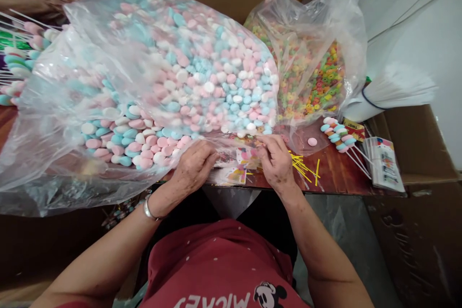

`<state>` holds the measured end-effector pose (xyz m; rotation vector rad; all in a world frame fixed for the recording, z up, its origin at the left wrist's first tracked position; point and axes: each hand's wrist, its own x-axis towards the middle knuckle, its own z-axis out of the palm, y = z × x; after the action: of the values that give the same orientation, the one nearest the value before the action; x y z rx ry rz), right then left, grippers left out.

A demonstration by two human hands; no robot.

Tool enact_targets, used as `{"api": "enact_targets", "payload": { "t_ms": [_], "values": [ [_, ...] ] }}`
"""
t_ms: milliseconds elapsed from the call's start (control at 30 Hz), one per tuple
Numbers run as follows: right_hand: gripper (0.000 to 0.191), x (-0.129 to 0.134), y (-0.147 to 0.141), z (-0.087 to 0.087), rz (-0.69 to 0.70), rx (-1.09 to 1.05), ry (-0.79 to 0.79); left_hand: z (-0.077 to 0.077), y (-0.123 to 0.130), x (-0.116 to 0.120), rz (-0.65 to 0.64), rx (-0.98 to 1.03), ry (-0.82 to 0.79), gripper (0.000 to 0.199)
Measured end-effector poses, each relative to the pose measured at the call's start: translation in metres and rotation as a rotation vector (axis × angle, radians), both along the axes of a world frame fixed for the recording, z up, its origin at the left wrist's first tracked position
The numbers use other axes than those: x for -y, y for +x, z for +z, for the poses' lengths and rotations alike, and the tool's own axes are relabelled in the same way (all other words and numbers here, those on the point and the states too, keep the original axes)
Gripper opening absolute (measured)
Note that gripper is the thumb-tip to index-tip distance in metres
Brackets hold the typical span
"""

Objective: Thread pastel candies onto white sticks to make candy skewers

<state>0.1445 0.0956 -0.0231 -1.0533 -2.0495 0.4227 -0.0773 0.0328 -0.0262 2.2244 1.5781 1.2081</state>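
At the table's near edge, my left hand (pixel 195 163) is closed with its fingertips on one end of a clear printed plastic bag (pixel 231 156). My right hand (pixel 276 162) pinches the other end, so the bag lies stretched flat between them. Another printed packet (pixel 231 176) shows beneath it. Just beyond my hands bulges a large clear sack (pixel 216 43) of pink, blue and white candies (pixel 133 139), its mouth reaching to my left hand. Yellow twist ties (pixel 305 167) are scattered to the right of my right hand.
Candy skewers (pixel 337 134) and a stack of printed bags (pixel 384 163) lie on the right of the table. Behind them are a sack of ring candies (pixel 306 67) and a bundle of white sticks (pixel 397 89). A co-worker's hand (pixel 48 2) shows at the upper left, near more skewers.
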Motion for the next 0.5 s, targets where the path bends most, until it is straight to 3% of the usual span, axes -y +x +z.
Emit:
{"api": "enact_targets", "payload": {
  "t_ms": [300, 400, 500],
  "values": [
    [0.023, 0.017, 0.004, 0.000, -0.021, -0.057, 0.036, 0.003, -0.006, 0.013, -0.027, 0.160, -0.013, 0.016],
    [0.021, 0.025, 0.006, 0.008, 0.145, 0.030, 0.119, 0.006, -0.009, 0.015, -0.024, 0.264, -0.102, 0.018],
    [0.024, 0.031, 0.004, 0.014, 0.310, 0.229, 0.095, 0.009, -0.014, 0.020, -0.037, 0.404, -0.220, 0.019]
  ]
}}
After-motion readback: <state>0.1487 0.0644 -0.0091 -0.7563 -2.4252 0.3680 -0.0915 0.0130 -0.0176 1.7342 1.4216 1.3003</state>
